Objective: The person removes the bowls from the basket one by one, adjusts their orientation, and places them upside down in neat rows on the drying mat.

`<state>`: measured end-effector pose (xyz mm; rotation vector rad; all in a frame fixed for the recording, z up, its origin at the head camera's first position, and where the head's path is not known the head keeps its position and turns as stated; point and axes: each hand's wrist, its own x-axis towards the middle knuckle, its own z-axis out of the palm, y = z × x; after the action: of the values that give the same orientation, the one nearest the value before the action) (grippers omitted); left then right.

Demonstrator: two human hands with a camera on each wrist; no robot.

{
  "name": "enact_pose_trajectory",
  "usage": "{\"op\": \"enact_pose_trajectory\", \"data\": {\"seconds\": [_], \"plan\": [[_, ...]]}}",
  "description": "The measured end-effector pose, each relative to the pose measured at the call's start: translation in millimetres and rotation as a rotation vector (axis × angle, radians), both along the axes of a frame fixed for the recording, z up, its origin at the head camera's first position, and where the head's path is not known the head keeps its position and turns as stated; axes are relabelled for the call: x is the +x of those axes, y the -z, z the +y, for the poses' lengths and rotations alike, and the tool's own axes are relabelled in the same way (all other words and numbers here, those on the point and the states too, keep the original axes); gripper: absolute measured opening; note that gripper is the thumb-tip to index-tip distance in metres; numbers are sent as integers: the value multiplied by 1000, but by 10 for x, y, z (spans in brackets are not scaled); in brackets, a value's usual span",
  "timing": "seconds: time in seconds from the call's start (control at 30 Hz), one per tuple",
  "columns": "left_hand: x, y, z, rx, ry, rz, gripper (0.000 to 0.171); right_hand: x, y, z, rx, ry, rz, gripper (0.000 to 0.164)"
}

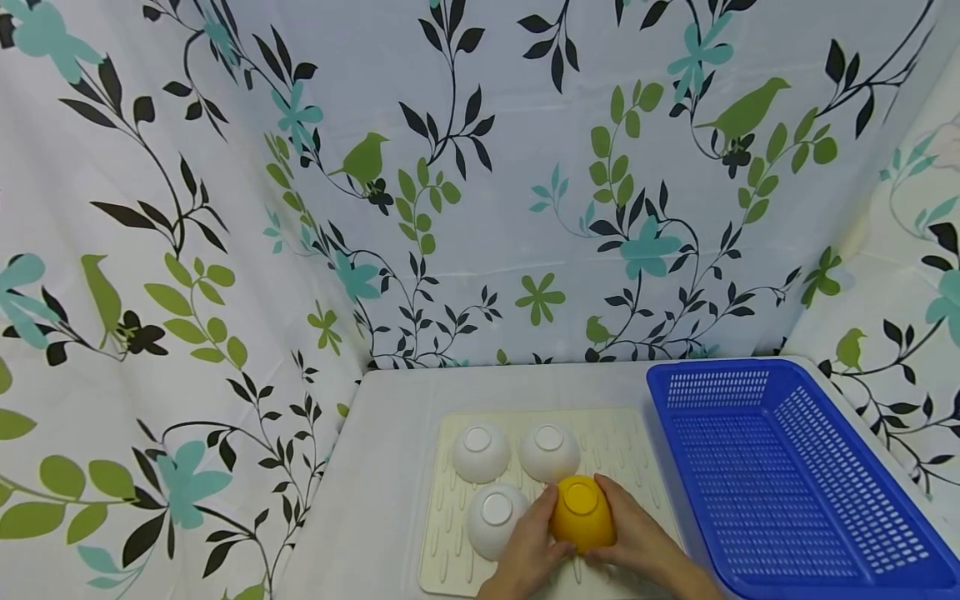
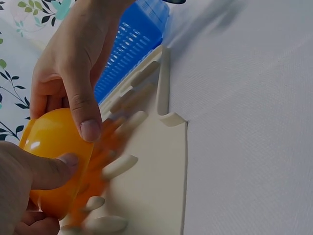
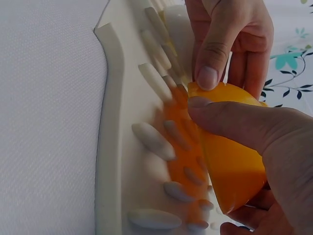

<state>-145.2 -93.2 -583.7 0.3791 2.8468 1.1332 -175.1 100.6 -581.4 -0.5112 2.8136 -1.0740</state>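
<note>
An upside-down yellow bowl [image 1: 582, 521] is held between both hands close over a cream drying mat [image 1: 637, 442]. My left hand [image 1: 528, 542] grips its left side and my right hand [image 1: 633, 533] its right. In the left wrist view the left thumb presses the outside of the yellow bowl [image 2: 54, 132], with the right hand [image 2: 73, 68] across from it. From the right wrist, the right thumb lies along the yellow bowl [image 3: 234, 156] near its rim. Three white bowls stand upside down on the mat: one back left [image 1: 481, 454], one back middle [image 1: 550, 454], one front left [image 1: 487, 525].
A blue perforated plastic basket [image 1: 678, 475] stands to the right of the mat. Raised ridges [image 3: 151, 139] cover the mat. Under everything lies a white tabletop [image 1: 375, 467]. A leaf-and-bird patterned curtain [image 1: 495, 217] encloses the back and sides.
</note>
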Motion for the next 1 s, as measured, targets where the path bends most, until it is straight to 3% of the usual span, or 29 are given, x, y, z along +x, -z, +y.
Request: {"op": "enact_pose_trajectory", "data": {"seconds": [0.17, 0.53, 1.0], "plan": [[7, 39, 13, -44, -8, 35, 80, -4, 21, -3, -5, -7, -14, 108], [-15, 73, 35, -57, -23, -26, 81, -37, 78, 2, -5, -16, -36, 111], [-4, 41, 62, -150, 2, 9, 77, -57, 107, 30, 20, -44, -33, 112]]}}
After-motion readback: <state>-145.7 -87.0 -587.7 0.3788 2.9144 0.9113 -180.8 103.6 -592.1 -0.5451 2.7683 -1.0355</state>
